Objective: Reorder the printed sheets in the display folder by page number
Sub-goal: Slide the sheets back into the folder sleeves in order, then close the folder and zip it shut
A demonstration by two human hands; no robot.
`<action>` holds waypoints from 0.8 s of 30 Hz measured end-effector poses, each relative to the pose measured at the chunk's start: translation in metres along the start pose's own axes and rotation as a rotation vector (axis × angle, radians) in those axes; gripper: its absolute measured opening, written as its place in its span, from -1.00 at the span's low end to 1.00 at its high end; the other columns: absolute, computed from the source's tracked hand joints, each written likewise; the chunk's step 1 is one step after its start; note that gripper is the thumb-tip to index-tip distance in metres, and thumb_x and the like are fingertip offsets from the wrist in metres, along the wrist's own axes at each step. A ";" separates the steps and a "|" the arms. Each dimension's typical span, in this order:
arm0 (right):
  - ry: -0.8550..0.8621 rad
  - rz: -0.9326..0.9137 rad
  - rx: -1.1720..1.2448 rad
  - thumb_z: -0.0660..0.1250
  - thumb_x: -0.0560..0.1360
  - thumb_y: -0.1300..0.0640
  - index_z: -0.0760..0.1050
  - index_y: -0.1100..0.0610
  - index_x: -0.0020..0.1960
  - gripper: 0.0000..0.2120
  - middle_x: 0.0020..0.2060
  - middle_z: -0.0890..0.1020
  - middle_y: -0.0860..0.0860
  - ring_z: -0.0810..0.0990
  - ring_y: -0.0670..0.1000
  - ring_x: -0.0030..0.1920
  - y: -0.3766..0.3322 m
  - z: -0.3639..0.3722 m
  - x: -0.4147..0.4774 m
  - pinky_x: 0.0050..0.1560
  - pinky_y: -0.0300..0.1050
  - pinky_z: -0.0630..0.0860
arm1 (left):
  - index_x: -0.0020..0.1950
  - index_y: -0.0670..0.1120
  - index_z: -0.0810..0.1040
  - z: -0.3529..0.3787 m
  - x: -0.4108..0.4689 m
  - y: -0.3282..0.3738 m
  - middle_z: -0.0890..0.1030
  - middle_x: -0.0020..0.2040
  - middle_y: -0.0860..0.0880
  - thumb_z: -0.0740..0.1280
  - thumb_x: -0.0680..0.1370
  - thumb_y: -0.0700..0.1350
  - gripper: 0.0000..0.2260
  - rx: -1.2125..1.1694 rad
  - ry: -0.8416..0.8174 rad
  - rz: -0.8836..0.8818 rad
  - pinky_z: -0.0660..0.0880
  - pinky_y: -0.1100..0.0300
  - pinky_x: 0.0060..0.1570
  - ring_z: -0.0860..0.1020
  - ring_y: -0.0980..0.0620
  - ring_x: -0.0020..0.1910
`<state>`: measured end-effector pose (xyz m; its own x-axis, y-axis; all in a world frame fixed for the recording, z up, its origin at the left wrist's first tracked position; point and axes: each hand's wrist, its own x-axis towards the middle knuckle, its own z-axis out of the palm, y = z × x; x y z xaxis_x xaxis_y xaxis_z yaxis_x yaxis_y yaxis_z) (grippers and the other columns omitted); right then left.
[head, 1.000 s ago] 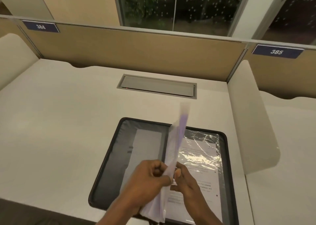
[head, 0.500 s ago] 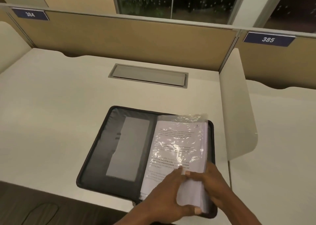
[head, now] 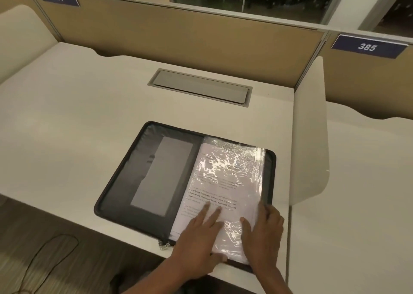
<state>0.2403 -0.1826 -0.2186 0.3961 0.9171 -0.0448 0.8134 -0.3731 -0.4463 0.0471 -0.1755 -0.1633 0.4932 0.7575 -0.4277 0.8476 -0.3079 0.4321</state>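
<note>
Pressing fingers: your left hand (head: 199,235) lies flat on the top sleeve (head: 228,166), fingers straight and slightly spread.
Right hand (head: 264,231): thumb on top, fingers bent over the outer edge of the sleeve stack (head: 259,182), pinching it.
Printed sheet (head: 212,201): it shows under the glare, but its page number is unreadable.
Display folder (head: 143,182): it lies open on the desk (head: 78,126), with the sleeves on its right half.
Progress: you cannot confirm any order from here, so the sorting likely remains.
</note>
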 end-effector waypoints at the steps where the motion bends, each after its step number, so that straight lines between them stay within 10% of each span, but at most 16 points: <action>1: 0.022 -0.010 -0.026 0.57 0.45 0.00 0.39 0.12 0.47 -0.32 0.39 0.41 0.16 0.41 0.23 0.36 0.000 0.001 -0.002 0.29 0.24 0.51 | 0.73 0.14 -0.11 0.002 -0.001 -0.005 -0.42 0.66 0.20 0.34 0.57 0.37 -0.09 0.004 0.025 -0.020 -0.27 -0.01 0.60 -0.43 0.12 0.63; 9: 0.010 -0.039 0.143 0.56 0.50 0.18 0.31 0.13 0.59 -0.26 0.58 0.23 0.17 0.23 0.26 0.53 0.021 0.019 -0.013 0.44 0.28 0.41 | 0.65 0.17 -0.41 -0.009 -0.014 -0.068 -0.54 0.60 0.16 0.27 0.39 0.62 0.17 -0.050 0.201 -0.134 -0.28 -0.07 0.63 -0.51 0.11 0.60; 15: 0.109 -0.044 0.182 0.62 0.39 0.34 0.49 0.22 0.49 -0.30 0.52 0.37 0.25 0.33 0.32 0.48 0.024 0.023 -0.008 0.41 0.20 0.35 | 0.69 -0.03 0.11 -0.036 -0.012 -0.166 -0.15 0.73 -0.16 0.08 0.41 0.68 0.07 0.011 0.449 -0.524 -0.16 -0.22 0.63 -0.22 -0.22 0.70; 20: 0.163 0.002 0.274 0.60 0.39 0.40 0.63 0.23 0.35 -0.46 0.50 0.41 0.21 0.37 0.31 0.46 0.021 0.028 -0.009 0.38 0.31 0.48 | 0.49 -0.19 0.31 -0.067 -0.011 -0.213 0.37 0.50 -0.28 0.34 0.39 0.55 -0.02 -0.092 0.472 -0.787 0.41 -0.36 0.41 0.35 -0.37 0.48; 24: 0.193 -0.004 0.328 0.56 0.42 0.42 0.67 0.21 0.29 -0.54 0.51 0.43 0.17 0.41 0.30 0.46 0.016 0.025 -0.012 0.35 0.26 0.49 | 0.44 -0.22 0.34 -0.091 -0.004 -0.224 0.42 0.38 -0.28 0.53 0.39 0.39 -0.09 -0.116 0.476 -0.866 0.47 -0.30 0.26 0.41 -0.33 0.36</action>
<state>0.2377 -0.1954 -0.2474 0.4916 0.8635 0.1126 0.6480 -0.2764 -0.7097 -0.1626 -0.0575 -0.1865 -0.4381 0.8541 -0.2802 0.8411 0.4995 0.2076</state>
